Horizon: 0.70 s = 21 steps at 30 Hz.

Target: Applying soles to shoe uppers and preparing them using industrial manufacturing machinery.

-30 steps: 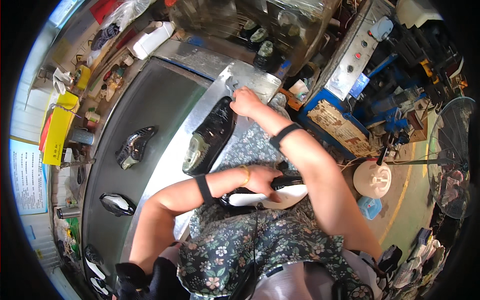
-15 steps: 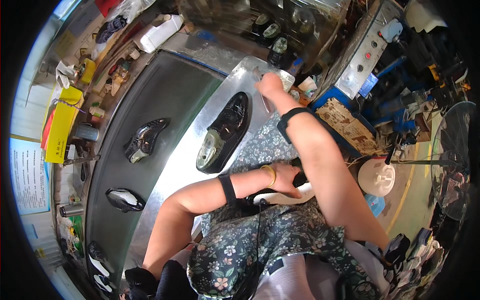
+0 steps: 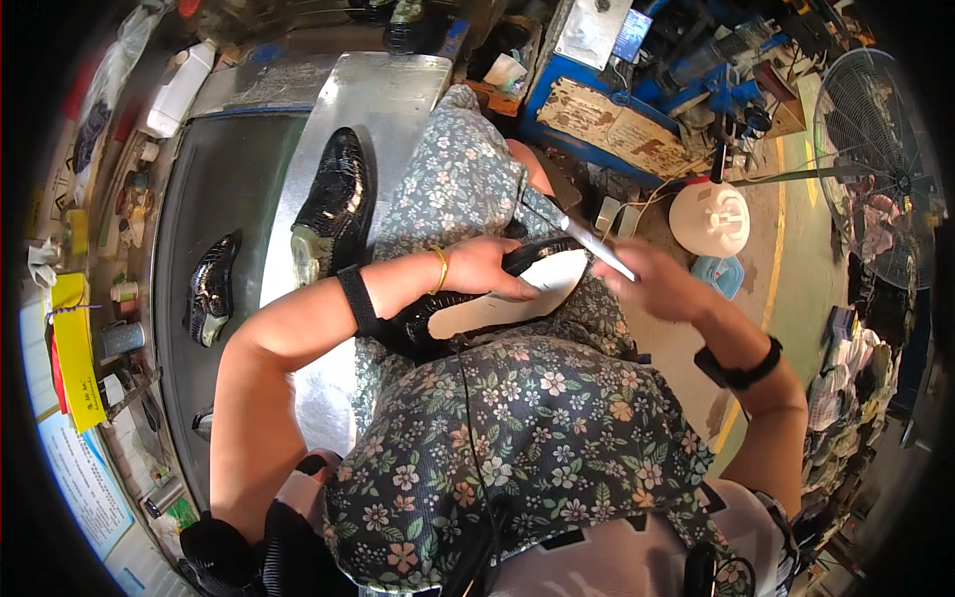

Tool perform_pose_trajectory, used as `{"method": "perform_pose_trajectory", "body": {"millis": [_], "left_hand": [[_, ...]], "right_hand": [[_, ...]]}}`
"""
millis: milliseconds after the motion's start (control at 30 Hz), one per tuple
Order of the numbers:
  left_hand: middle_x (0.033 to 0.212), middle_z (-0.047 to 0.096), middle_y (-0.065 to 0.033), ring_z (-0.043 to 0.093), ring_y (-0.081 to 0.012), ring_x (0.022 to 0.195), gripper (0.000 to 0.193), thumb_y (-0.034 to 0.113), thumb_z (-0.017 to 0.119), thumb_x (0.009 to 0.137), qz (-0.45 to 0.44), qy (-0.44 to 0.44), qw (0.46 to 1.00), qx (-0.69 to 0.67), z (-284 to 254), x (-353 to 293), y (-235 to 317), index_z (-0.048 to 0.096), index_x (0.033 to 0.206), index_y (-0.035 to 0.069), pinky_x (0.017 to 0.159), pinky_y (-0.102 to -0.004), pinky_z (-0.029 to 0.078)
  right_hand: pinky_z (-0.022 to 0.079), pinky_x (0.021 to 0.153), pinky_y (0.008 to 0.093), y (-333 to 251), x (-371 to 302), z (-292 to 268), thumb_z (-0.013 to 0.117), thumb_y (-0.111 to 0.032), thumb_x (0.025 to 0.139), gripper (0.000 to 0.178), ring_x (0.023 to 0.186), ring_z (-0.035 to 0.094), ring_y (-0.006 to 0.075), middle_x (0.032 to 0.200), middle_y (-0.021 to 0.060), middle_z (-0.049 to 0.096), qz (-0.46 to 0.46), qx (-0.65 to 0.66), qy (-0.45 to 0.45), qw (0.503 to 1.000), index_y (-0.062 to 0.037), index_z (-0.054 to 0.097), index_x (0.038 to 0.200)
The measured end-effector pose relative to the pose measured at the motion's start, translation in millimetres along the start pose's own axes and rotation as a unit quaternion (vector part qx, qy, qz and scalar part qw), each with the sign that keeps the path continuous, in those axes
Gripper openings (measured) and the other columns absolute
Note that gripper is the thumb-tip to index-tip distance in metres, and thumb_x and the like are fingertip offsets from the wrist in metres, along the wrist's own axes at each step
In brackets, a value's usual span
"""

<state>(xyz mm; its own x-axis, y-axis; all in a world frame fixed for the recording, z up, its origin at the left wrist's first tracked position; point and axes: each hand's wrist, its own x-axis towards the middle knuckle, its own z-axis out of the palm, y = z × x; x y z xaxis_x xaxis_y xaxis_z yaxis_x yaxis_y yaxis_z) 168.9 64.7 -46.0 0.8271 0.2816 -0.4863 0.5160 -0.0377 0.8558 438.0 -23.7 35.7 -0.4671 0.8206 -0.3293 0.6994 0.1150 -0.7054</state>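
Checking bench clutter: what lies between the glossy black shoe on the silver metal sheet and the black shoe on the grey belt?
Nothing; the head view shows bare belt between glossy shoe and belt shoe.

A glossy black shoe (image 3: pixel 468 303) lies sole-up across the near lap, its pale, bare insole side facing upward, toe pointing right; a thin, light-coloured brush or stick (image 3: pixel 595 242) slants just above its right end, tip toward the far left.

A shoe (image 3: pixel 497 298) lay on the lap under the left hand (image 3: pixel 482 269) — two more shoes (image 3: pixel 333 204) at ten o'clock, a fan (image 3: pixel 875 149) at two.
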Motion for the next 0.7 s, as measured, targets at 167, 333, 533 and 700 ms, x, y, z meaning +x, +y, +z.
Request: {"method": "perform_pose_trajectory", "body": {"millis": [167, 333, 533, 700], "left_hand": [[0.119, 0.063, -0.0235, 0.061, -0.0338, 0.112, 0.094, 0.057, 0.074, 0.072, -0.005, 0.089, 0.98, 0.178, 16, 5, -5, 0.045, 0.137, -0.003, 0.095, -0.0362, 0.046], [0.124, 0.059, -0.026, 0.058, -0.0371, 0.116, 0.098, 0.061, 0.073, 0.071, -0.019, 0.073, 0.988, 0.134, 17, 12, -8, 0.043, 0.138, -0.005, 0.097, -0.0371, 0.045], [0.118, 0.064, -0.0198, 0.062, -0.0278, 0.108, 0.083, 0.052, 0.076, 0.075, -0.05, 0.059, 0.997, 0.032, 10, 7, -12, 0.051, 0.132, -0.003, 0.095, -0.0343, 0.046], [0.113, 0.067, -0.0151, 0.061, -0.0192, 0.103, 0.071, 0.044, 0.077, 0.078, -0.047, 0.08, 0.995, -0.032, 9, 16, -22, 0.056, 0.127, -0.002, 0.092, -0.0316, 0.046]], "right_hand": [[0.046, 0.075, 0.0371, -1, -34, 24, 0.052, -0.025, 0.098, 0.026, 0.082, 0.059, 0.0234, 0.087, 0.0129, 0.061, 0.122, 0.128, -0.098, 0.979, -0.0012, 0.059, 0.106], [0.049, 0.072, 0.0353, 22, -23, 26, 0.05, -0.033, 0.1, 0.034, 0.076, 0.06, 0.02, 0.081, 0.0098, 0.063, 0.081, 0.097, -0.143, 0.982, -0.0006, 0.059, 0.098], [0.051, 0.059, 0.0279, 24, 3, 58, 0.049, -0.042, 0.1, 0.045, 0.065, 0.061, 0.0131, 0.071, 0.0044, 0.062, 0.202, 0.395, -0.112, 0.889, -0.0011, 0.059, 0.085], [0.053, 0.065, 0.0281, 20, 8, 39, 0.051, -0.037, 0.1, 0.039, 0.068, 0.062, 0.0129, 0.081, 0.0071, 0.065, 0.22, 0.438, -0.135, 0.861, 0.0005, 0.06, 0.093]]}}
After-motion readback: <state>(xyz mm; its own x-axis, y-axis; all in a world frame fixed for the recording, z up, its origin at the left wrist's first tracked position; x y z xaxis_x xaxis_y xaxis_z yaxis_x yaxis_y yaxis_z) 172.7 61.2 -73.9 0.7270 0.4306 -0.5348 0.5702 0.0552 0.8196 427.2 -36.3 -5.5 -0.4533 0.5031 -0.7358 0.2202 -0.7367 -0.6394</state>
